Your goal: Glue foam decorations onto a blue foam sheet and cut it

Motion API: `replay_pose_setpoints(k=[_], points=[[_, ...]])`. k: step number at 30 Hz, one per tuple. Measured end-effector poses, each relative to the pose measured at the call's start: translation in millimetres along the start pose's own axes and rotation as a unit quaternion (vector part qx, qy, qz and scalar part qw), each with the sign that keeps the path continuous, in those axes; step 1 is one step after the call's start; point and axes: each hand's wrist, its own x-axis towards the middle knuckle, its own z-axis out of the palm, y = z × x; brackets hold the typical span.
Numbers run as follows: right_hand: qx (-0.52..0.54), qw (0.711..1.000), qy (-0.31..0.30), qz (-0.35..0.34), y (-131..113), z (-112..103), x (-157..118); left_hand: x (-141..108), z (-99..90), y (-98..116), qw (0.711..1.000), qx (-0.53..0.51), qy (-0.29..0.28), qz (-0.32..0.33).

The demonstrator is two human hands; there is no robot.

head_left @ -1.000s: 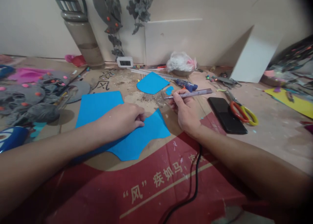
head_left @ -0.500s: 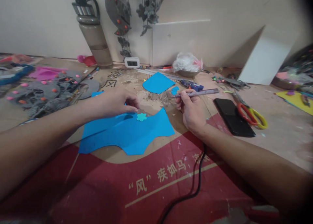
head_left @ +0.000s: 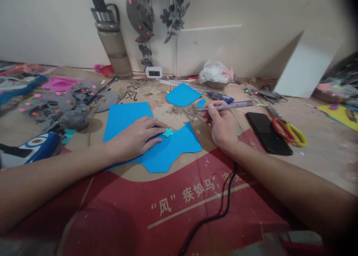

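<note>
My left hand [head_left: 142, 136] lies on a large cut sheet of blue felt or foam [head_left: 125, 116], palm down with its fingers stretched out. Its fingertips reach the edge of a small turquoise flower shape [head_left: 167, 132] lying on the sheet. Between the thumb and fingers of my right hand [head_left: 220, 127] is a slim pen-like stick [head_left: 237, 104], its thin tip pointing left above the table. Behind the hands lies a second blue piece [head_left: 183, 94], with small blue scraps [head_left: 201, 103] beside it.
A black phone [head_left: 267, 133] and red-yellow scissors [head_left: 289, 131] lie at right. A black cable [head_left: 209, 219] crosses the red-printed cardboard [head_left: 112, 211]. Grey felt pieces [head_left: 56, 105] fill the left. A bottle [head_left: 114, 50], small clock [head_left: 153, 72] and bowl [head_left: 218, 84] stand behind.
My left hand has come down from above the blue sheet and now rests on it beside the flower shape. My right hand still holds the stick in nearly the same place.
</note>
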Motion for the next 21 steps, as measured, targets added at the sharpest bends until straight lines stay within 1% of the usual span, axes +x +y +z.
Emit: replay_pose_setpoints(k=[2, 4, 5, 7, 9, 11, 14, 16, 19, 20, 21], points=[[-0.039, 0.996, -0.064, -0.045, -9, -1, -10, -1, 2.0, 2, 1.0, 0.003, 0.017, -0.004], [-0.086, 0.981, -0.162, -0.068, -18, -2, -20, -2, 2.8, 3, 1.0, 0.0, 0.031, -0.004], [-0.13, 0.965, -0.215, -0.074, -22, -3, -23, -3, 2.9, 3, 0.999, -0.003, 0.036, -0.003], [-0.216, 0.927, -0.287, -0.105, -28, -5, -28, -3, 2.7, 3, 0.999, -0.008, 0.042, 0.004], [-0.278, 0.896, -0.314, -0.148, -30, -8, -27, -1, 2.4, 4, 0.999, -0.012, 0.037, 0.01], [-0.316, 0.881, -0.306, -0.172, -30, -10, -25, 4, 2.1, 6, 1.0, -0.019, 0.021, 0.014], [-0.329, 0.888, -0.276, -0.165, -26, -11, -23, 13, 0.9, 12, 0.999, -0.044, 0.002, 0.029], [-0.307, 0.906, -0.256, -0.14, -22, -12, -23, 18, -1.0, 14, 0.997, -0.066, 0.007, 0.027], [-0.235, 0.948, -0.205, -0.068, -18, -11, -21, 21, -4.9, 13, 0.995, -0.089, 0.043, 0.001], [-0.206, 0.961, -0.182, -0.044, -17, -10, -20, 22, -6.0, 13, 0.995, -0.09, 0.052, 0.005], [-0.178, 0.971, -0.158, -0.023, -16, -9, -19, 22, -6.6, 13, 0.994, -0.088, 0.052, 0.023]])
